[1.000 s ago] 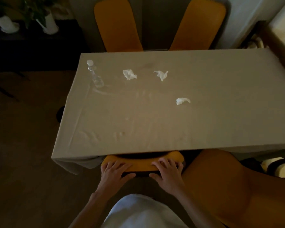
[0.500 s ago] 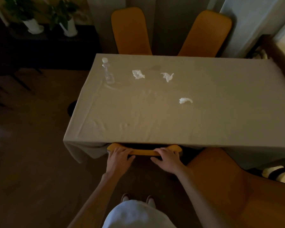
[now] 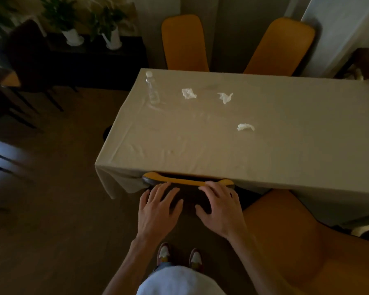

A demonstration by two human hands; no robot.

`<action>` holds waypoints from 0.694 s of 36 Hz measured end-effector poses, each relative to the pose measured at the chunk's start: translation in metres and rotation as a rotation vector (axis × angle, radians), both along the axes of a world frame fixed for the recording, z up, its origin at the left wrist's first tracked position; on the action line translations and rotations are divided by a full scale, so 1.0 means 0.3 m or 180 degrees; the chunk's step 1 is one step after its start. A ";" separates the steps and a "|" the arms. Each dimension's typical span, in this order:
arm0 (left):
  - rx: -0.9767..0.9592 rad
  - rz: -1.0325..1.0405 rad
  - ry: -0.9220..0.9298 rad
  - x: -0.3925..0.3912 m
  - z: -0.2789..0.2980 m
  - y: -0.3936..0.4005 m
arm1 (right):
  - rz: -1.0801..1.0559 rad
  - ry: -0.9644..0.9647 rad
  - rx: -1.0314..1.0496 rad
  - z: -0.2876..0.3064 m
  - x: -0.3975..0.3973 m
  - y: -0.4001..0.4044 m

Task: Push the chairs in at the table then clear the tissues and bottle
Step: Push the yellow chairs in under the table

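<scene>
The table [image 3: 307,158] wears a beige cloth. On it a clear plastic bottle [image 3: 152,88] stands near the far left corner, and three crumpled white tissues [image 3: 188,93] [image 3: 225,97] [image 3: 245,127] lie apart. An orange chair [image 3: 188,181] is tucked under the near edge, only the top of its back showing. My left hand [image 3: 160,207] and my right hand [image 3: 219,207] hover flat behind that back, fingers spread, fingertips at its top edge, gripping nothing. A second orange chair [image 3: 285,231] stands pulled out at the lower right.
Two more orange chairs [image 3: 184,43] [image 3: 281,45] sit at the table's far side. A dark sideboard [image 3: 90,60] with potted plants [image 3: 73,37] lines the far left wall. A dark chair [image 3: 28,60] stands at the left. Bare wooden floor [image 3: 51,209] lies left of me.
The near chair has slid further under the table. Both hands have let go of its top edge and spread their fingers. I have stepped back, so my shoes show.
</scene>
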State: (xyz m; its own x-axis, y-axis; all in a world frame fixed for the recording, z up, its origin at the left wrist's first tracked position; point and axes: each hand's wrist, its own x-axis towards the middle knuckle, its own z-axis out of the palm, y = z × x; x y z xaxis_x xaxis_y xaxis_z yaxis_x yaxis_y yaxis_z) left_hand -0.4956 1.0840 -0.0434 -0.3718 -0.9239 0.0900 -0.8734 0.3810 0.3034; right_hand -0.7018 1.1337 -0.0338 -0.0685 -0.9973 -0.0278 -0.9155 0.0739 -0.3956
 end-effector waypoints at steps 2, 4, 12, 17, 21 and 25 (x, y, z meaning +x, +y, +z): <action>-0.0036 0.0049 -0.0089 0.001 -0.009 0.055 | -0.0067 0.0060 -0.0075 -0.015 0.013 0.044; 0.0023 0.0077 -0.0217 0.006 -0.014 0.103 | -0.0111 0.0131 -0.0031 -0.027 0.022 0.085; 0.0207 -0.0019 -0.0318 0.020 -0.022 0.244 | -0.0266 0.0275 0.0081 -0.019 0.052 0.227; 0.0233 -0.0082 -0.0312 0.050 -0.013 0.292 | -0.0358 0.0353 0.0018 0.003 0.094 0.290; 0.0266 -0.0185 -0.0296 0.100 -0.008 0.356 | -0.0430 0.0377 0.0100 0.025 0.143 0.374; 0.0312 -0.0264 -0.0182 0.137 -0.017 0.448 | -0.0496 0.0419 0.0126 0.021 0.181 0.482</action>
State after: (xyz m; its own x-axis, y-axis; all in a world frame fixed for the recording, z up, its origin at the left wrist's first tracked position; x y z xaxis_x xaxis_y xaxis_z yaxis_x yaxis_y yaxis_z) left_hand -0.4546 1.2183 -0.0485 -0.4494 -0.8931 -0.0226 -0.8570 0.4238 0.2932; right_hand -0.6476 1.2782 -0.0276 -0.2274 -0.9727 -0.0473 -0.9354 0.2317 -0.2672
